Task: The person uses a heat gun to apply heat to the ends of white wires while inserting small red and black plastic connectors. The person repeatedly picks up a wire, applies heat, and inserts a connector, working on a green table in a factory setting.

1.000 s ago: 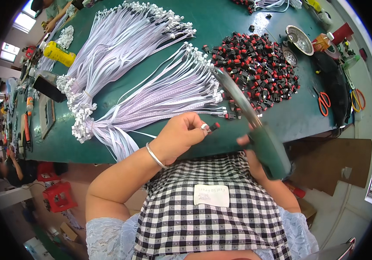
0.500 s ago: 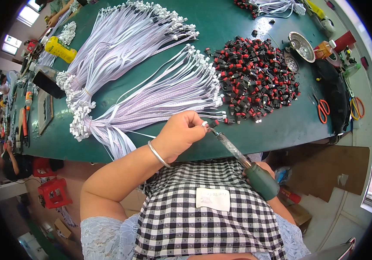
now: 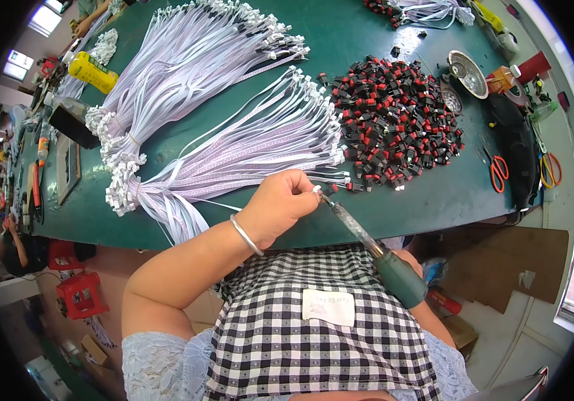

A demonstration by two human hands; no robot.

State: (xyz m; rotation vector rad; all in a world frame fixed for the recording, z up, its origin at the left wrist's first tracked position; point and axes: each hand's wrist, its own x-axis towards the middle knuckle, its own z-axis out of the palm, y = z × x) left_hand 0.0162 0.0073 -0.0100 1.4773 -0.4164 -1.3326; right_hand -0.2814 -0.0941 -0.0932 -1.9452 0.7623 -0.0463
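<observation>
My left hand [image 3: 285, 202], with a silver bangle at the wrist, is closed in a pinch on a small white connector [image 3: 316, 189] over the table's near edge. The soldering iron [image 3: 401, 278] slants up from the lower right, and its thin tip meets the connector or lies right beside it. Its thick green handle mostly hides my right hand [image 3: 410, 260], which is closed around it. Just beyond my left hand lies a fanned bundle of white flat cables [image 3: 247, 157] with white plugs. A heap of black-and-red connectors [image 3: 397, 123] lies past the iron's tip.
On the green table [image 3: 394, 217], a second cable bundle [image 3: 173, 63] lies behind the first, beside a yellow bottle [image 3: 93, 72]. At right are a metal bowl [image 3: 467, 75], orange-handled scissors [image 3: 498, 172] and a black object [image 3: 511, 147]. A red stool [image 3: 81, 296] stands at lower left.
The iron's handle sits very slightly farther left and higher in view. The pinch on the white connector is unchanged, and the iron's tip stays at it.
</observation>
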